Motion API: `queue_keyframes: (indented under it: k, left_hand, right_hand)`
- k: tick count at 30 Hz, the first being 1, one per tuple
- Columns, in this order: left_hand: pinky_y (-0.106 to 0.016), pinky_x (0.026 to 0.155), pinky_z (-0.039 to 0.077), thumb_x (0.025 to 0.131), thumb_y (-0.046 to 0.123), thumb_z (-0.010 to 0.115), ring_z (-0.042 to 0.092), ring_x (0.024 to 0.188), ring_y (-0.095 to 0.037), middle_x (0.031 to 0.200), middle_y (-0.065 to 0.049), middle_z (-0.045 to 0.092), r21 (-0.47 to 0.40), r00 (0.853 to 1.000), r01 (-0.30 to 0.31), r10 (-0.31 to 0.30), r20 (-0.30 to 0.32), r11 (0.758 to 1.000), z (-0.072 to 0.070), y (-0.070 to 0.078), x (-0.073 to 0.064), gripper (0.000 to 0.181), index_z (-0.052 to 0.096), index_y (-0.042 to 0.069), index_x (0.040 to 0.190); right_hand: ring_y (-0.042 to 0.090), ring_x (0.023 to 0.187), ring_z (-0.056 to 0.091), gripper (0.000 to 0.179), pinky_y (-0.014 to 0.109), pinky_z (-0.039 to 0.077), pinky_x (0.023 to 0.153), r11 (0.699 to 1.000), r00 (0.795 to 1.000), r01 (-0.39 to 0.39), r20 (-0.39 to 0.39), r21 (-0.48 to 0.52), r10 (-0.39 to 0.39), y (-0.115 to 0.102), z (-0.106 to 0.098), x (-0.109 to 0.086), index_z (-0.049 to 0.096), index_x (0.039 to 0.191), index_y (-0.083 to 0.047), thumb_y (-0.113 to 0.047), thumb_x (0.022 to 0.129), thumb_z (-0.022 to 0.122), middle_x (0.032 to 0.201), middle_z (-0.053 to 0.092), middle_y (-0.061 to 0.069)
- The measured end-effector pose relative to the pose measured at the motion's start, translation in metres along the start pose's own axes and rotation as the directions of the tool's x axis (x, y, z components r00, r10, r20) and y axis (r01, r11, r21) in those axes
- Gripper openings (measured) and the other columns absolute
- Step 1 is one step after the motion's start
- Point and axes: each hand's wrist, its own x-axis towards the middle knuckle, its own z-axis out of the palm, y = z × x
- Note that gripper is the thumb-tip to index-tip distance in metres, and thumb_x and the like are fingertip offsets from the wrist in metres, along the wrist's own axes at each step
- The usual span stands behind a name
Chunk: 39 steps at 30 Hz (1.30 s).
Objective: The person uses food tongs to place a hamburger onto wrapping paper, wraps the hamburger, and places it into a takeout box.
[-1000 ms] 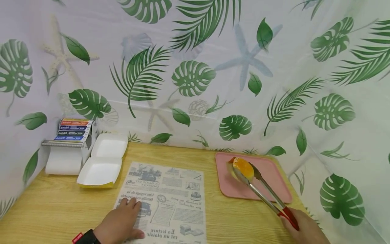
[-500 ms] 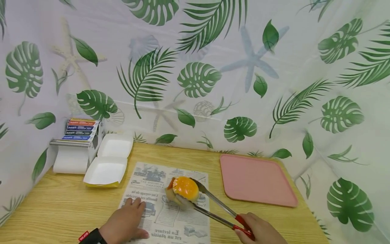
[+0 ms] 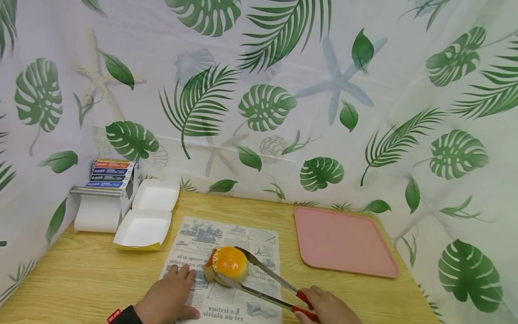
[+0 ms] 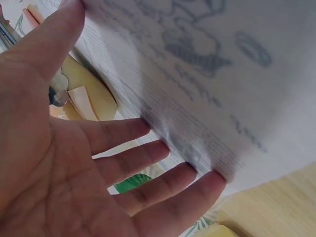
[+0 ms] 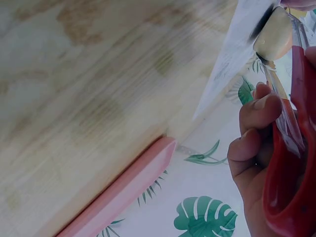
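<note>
My right hand (image 3: pixel 329 308) grips the red handles of metal tongs (image 3: pixel 279 279). Between the tong tips sits a round bun (image 3: pixel 230 262) with a glossy orange top, white zigzag lines and a brownish piece at its left side. Printed newspaper-style paper (image 3: pixel 226 229) lies under it; in the right wrist view the bun (image 5: pixel 276 37) is right at the sheet, with a dark shadow beside it. On the paper's left part rests my left hand (image 3: pixel 167 292), its fingers spread and extended. The left wrist view shows those fingertips against the sheet (image 4: pixel 197 98).
A pink tray (image 3: pixel 348 243) lies on the wooden table at the right. Back left, an opened white clamshell box (image 3: pixel 143 225) stands beside a rack with colourful labels and a white roll (image 3: pixel 99 213). A leaf-print sheet (image 3: pixel 275 180) hangs behind the table.
My right hand has carried the bun in the tongs leftward from over the pink tray to the paper, and lower in the last half second. The left hand stays on the paper.
</note>
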Motion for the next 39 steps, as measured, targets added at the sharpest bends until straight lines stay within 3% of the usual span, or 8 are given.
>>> queue_keyframes:
  k: [7,14,23,30,33,35,39]
  left_hand:
    - [-0.054,0.105,0.05,0.076,0.059,0.079,0.048,0.134,-0.043,0.149,-0.025,0.05,-0.026,1.0,0.012,-0.012,0.016,1.0,-0.001,0.002,0.001,0.094,0.054,-0.006,0.141]
    - [-0.053,0.105,0.05,0.076,0.058,0.079,0.049,0.132,-0.041,0.148,-0.024,0.051,-0.022,1.0,0.008,-0.008,0.012,1.0,-0.004,0.003,0.0,0.094,0.054,-0.006,0.14]
    - [-0.057,0.108,0.047,0.076,0.057,0.079,0.047,0.136,-0.047,0.149,-0.027,0.05,-0.056,1.0,0.003,-0.003,0.01,0.998,-0.003,0.002,0.0,0.095,0.054,-0.008,0.14]
    - [-0.059,0.108,0.047,0.076,0.057,0.08,0.045,0.137,-0.048,0.149,-0.028,0.049,-0.061,1.0,-0.006,0.008,0.024,0.998,0.001,0.01,0.006,0.095,0.054,-0.008,0.139]
    - [-0.061,0.106,0.047,0.075,0.057,0.082,0.045,0.137,-0.05,0.149,-0.03,0.048,-0.086,1.0,0.001,0.002,0.029,0.996,0.002,0.01,0.006,0.096,0.053,-0.009,0.139]
    - [-0.062,0.104,0.048,0.075,0.056,0.082,0.045,0.136,-0.05,0.149,-0.03,0.048,-0.104,0.999,0.008,-0.004,0.035,0.995,0.003,0.008,0.006,0.096,0.053,-0.009,0.139]
    - [-0.064,0.1,0.049,0.074,0.057,0.082,0.045,0.134,-0.05,0.149,-0.031,0.047,-0.12,0.998,0.013,-0.006,0.057,0.993,0.005,0.004,0.006,0.098,0.052,-0.009,0.14]
  right_hand:
    - [0.002,0.06,0.04,0.053,0.023,0.039,0.056,0.999,0.999,-0.034,0.044,0.011,0.033,0.004,0.003,-0.002,0.064,0.118,-0.005,-0.053,0.097,0.06,0.084,0.049,-0.006]
    - [0.0,0.057,0.038,0.048,0.021,0.038,0.052,0.999,1.0,-0.028,0.012,0.032,0.027,0.007,0.005,-0.012,0.063,0.114,-0.006,-0.051,0.096,0.064,0.085,0.047,-0.005]
    - [0.004,0.059,0.039,0.049,0.023,0.038,0.054,0.996,0.998,-0.043,0.048,0.081,0.039,0.001,0.0,-0.005,0.061,0.114,-0.004,-0.05,0.097,0.062,0.085,0.046,-0.001]
    - [-0.002,0.061,0.038,0.044,0.019,0.038,0.054,0.989,0.996,-0.034,-0.076,0.141,0.045,0.002,-0.007,-0.019,0.064,0.116,-0.007,-0.047,0.098,0.063,0.085,0.049,-0.002]
    - [-0.002,0.067,0.04,0.037,0.019,0.039,0.058,0.99,0.982,-0.065,-0.17,0.125,0.086,0.011,-0.02,-0.029,0.064,0.117,-0.012,-0.043,0.098,0.065,0.088,0.053,-0.004]
    - [-0.001,0.072,0.043,0.034,0.02,0.039,0.062,0.989,0.962,-0.119,-0.237,0.093,0.138,0.025,-0.031,-0.037,0.063,0.117,-0.014,-0.042,0.097,0.067,0.09,0.055,-0.005]
    - [0.008,0.077,0.049,0.036,0.025,0.042,0.066,0.947,0.894,-0.312,-0.314,0.078,0.321,0.068,-0.047,-0.054,0.063,0.121,-0.012,-0.037,0.097,0.068,0.092,0.059,-0.002]
